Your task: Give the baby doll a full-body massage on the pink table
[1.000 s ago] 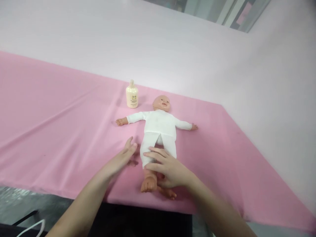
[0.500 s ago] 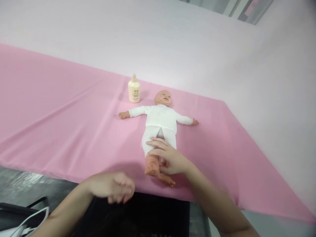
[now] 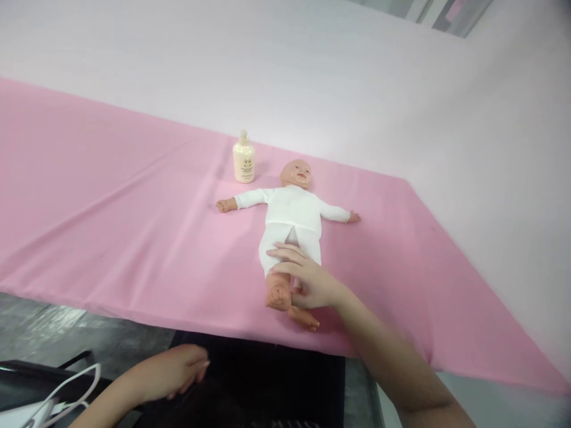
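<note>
A baby doll [image 3: 293, 205] in a white top and white legwear lies on its back on the pink cloth, arms spread and feet toward me. My right hand [image 3: 307, 276] reaches over its lower legs. Its fingers curve across the thigh on the left side, and the thumb is low near the bare foot [image 3: 279, 297], so the hand is closed round that leg. My left hand [image 3: 181, 371] is off the cloth's front edge at the lower left. It appears empty, its fingers loosely bent and slightly apart, a little blurred.
A cream pump bottle [image 3: 244, 163] stands upright by the doll's head, to its left. The pink cloth [image 3: 134, 208] covers the table up to a white wall [image 3: 178, 59]. At the lower left are a white cable [image 3: 91, 386] and a dark chair-like object [image 3: 53, 386].
My left hand has moved down and to the left, away from the table's front edge. The right hand stays on the doll's leg. The view has shifted slightly.
</note>
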The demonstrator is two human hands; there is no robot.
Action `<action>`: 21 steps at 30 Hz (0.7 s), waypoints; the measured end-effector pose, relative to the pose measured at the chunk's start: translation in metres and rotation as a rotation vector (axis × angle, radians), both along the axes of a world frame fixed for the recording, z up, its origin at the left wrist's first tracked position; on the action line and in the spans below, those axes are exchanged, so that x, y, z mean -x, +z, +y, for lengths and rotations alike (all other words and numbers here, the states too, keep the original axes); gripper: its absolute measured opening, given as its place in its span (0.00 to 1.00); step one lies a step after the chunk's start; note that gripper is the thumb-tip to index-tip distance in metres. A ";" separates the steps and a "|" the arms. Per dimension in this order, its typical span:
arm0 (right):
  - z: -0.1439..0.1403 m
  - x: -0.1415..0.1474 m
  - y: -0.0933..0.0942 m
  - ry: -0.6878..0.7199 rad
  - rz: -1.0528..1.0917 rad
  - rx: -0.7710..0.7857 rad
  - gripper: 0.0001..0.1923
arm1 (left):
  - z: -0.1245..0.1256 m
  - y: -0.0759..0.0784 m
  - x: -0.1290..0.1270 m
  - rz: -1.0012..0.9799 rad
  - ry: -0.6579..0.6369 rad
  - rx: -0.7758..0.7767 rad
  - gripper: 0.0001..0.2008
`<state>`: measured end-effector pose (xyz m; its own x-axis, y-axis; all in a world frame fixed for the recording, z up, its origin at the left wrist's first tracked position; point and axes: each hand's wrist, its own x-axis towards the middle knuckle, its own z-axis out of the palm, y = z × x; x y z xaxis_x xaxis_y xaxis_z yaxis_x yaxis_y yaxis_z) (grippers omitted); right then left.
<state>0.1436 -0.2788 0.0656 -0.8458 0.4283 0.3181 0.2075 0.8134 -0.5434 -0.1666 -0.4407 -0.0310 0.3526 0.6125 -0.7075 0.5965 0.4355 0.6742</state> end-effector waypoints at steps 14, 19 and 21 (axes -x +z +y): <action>0.000 0.001 0.001 0.016 -0.045 -0.035 0.24 | 0.034 0.041 -0.148 -0.815 -0.068 0.208 0.24; 0.000 0.001 0.002 0.011 -0.030 -0.028 0.22 | 0.019 0.006 -0.141 -0.427 -0.170 0.091 0.22; 0.000 0.001 0.002 0.014 -0.026 -0.033 0.22 | 0.013 -0.011 -0.135 -0.273 -0.121 0.015 0.21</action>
